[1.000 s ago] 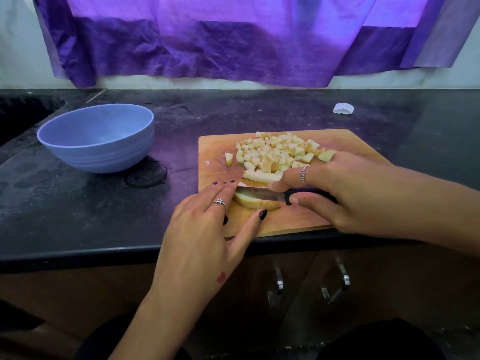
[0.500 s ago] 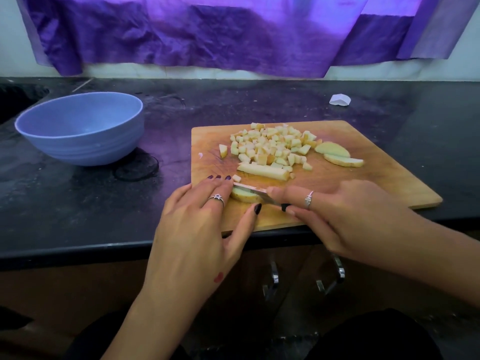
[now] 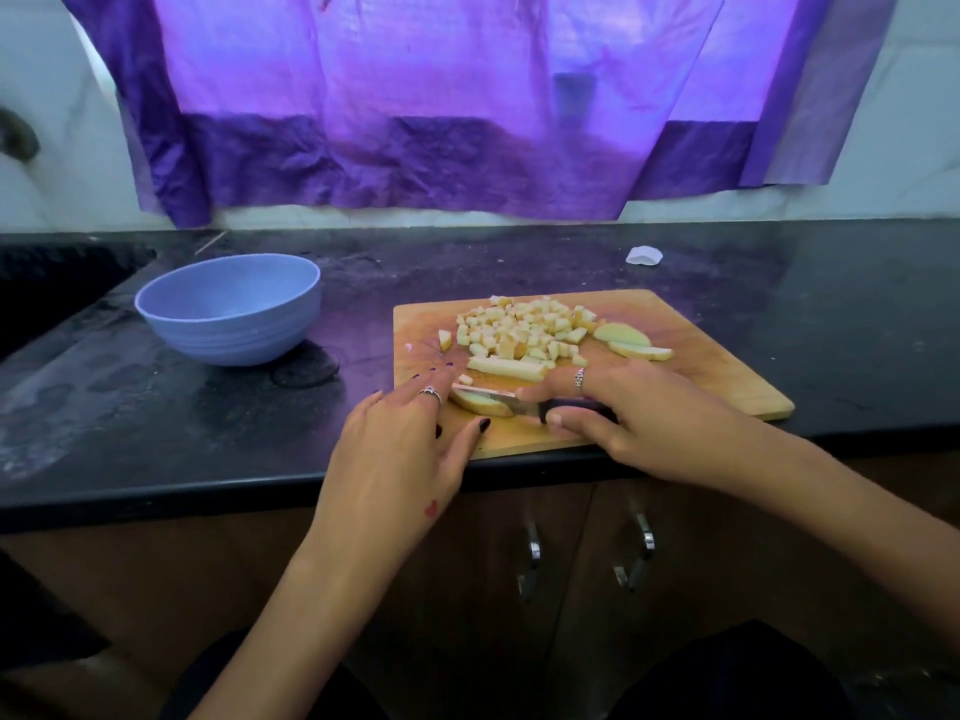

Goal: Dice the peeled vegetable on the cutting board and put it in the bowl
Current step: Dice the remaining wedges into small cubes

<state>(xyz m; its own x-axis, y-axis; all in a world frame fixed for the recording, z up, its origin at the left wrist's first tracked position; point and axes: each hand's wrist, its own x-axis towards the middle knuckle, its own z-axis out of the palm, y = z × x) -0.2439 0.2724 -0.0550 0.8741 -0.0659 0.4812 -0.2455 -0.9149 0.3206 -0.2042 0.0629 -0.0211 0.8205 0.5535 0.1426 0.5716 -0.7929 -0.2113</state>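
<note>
A wooden cutting board (image 3: 727,376) lies on the black counter. A heap of pale diced cubes (image 3: 524,330) sits at its far middle, a long cut strip (image 3: 506,367) just in front, and two slices (image 3: 631,341) to the right. At the board's near left, my left hand (image 3: 410,439) holds down a peeled vegetable slab (image 3: 480,404) with fingertips and thumb. My right hand (image 3: 639,420) grips the dark handle of a knife (image 3: 498,396), whose blade lies across the slab. The blue bowl (image 3: 228,309) stands to the left, its inside bare.
A small white scrap (image 3: 644,255) lies on the counter behind the board. A dark sink recess (image 3: 57,283) is at far left. Purple cloth (image 3: 441,122) hangs over the back wall. Cabinet handles (image 3: 530,558) show under the counter edge.
The right hand drew back toward me with the knife, uncovering the two slices on the right. The left hand stays on the slab. The camera view tilted up.
</note>
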